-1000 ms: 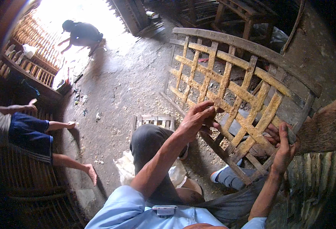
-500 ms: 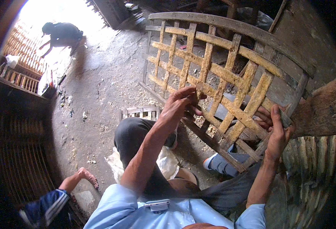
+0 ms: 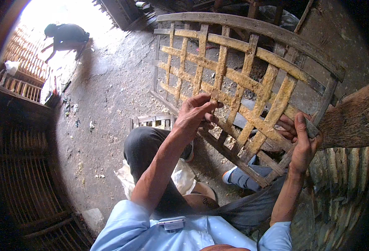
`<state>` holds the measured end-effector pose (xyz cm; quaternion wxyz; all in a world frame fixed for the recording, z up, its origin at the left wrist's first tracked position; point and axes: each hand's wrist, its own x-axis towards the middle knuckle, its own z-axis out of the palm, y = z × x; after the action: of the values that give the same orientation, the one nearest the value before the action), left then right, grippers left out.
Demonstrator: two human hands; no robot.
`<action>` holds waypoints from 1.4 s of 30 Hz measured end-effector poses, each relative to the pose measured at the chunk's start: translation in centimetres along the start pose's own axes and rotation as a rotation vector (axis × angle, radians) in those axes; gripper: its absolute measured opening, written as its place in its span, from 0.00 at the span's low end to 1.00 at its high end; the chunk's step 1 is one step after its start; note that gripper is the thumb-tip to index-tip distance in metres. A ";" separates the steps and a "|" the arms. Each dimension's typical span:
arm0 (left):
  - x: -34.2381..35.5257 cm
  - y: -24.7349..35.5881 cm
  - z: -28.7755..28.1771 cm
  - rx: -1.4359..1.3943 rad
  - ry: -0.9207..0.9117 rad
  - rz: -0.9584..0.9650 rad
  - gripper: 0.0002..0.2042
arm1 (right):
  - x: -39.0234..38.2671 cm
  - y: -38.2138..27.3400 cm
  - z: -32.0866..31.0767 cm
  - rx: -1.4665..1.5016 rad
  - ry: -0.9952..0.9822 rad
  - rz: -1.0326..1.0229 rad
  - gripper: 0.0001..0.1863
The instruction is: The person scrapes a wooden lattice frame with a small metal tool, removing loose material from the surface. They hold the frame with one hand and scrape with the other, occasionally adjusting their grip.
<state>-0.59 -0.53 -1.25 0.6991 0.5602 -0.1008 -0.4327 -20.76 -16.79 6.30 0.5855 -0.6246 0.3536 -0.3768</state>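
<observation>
A wooden lattice frame (image 3: 222, 70) with grey rails and slats coated in a yellow, crumbly layer is held tilted before me. My right hand (image 3: 303, 140) grips its lower right corner, thumb on top and fingers curled behind the rail. My left hand (image 3: 196, 112) is at the lower middle of the lattice, thumb and forefinger pinched against a slat. A small brownish bit shows at those fingertips; I cannot make out what it is.
A smaller wooden lattice (image 3: 153, 120) lies on the crumb-strewn floor beyond my knee. A round container (image 3: 203, 196) and white plastic (image 3: 184, 178) are between my legs. Slatted racks (image 3: 29, 167) line the left. A person (image 3: 67, 37) bends down near the bright doorway at upper left.
The lattice and my left hand have shifted slightly left in view. My right hand keeps its grip. A bare foot and dark blue clothing at lower left have gone out of view.
</observation>
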 end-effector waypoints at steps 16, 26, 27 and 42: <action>0.9 -1.6 -0.4 -0.118 0.124 -0.024 0.08 | -0.5 0.4 0.7 -0.042 -0.074 -0.096 0.17; 0.2 -0.5 -0.6 -0.120 0.039 -0.074 0.06 | -1.0 0.3 0.6 0.014 -0.056 -0.076 0.15; 0.4 -0.9 -1.3 -0.156 -0.026 -0.030 0.08 | -0.9 0.3 0.7 0.019 -0.011 -0.065 0.16; 0.5 -0.6 -0.3 0.007 -0.012 -0.006 0.17 | -0.5 0.0 0.4 0.031 -0.050 0.013 0.16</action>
<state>-0.43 -0.68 -2.03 0.6951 0.5604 -0.1050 -0.4379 -20.58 -16.17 6.29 0.6063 -0.6223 0.3371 -0.3627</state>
